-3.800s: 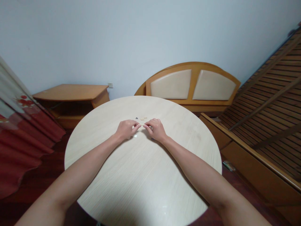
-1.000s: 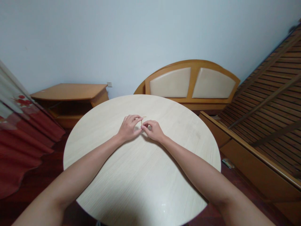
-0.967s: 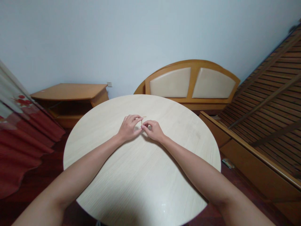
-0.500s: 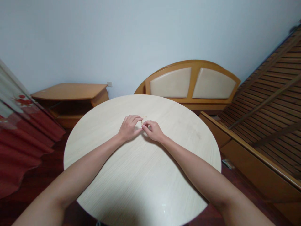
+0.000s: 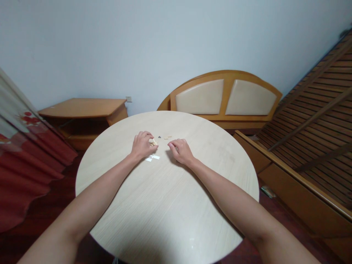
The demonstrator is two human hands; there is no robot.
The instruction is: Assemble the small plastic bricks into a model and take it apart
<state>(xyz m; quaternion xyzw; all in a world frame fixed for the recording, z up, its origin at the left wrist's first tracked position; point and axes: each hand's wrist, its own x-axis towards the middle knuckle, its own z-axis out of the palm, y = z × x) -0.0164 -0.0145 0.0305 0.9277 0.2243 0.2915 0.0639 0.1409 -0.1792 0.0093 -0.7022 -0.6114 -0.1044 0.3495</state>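
My left hand (image 5: 142,144) is closed, thumb and fingers around a small pale-yellow slatted piece (image 5: 154,142), partly hidden by the fingers. Just below that hand, white flat strips (image 5: 155,157) lie on the round table (image 5: 165,205). My right hand (image 5: 182,151) hovers low over the tabletop to the right, its fingers curled and thumb near the index finger; whatever they hold, if anything, does not show. Between and beyond the hands are a tiny dark piece (image 5: 159,137) and two thin tan strips (image 5: 166,138).
Behind the table stand a low wooden cabinet (image 5: 85,107) on the left and a padded headboard (image 5: 199,97) against the wall. A slatted bed frame (image 5: 316,106) leans at the right. A red and white curtain (image 5: 33,161) hangs at the left.
The hands have parted: my left hand has gone left with the pale-yellow piece, my right slightly right. White strips, the dark piece and a second tan strip now show.
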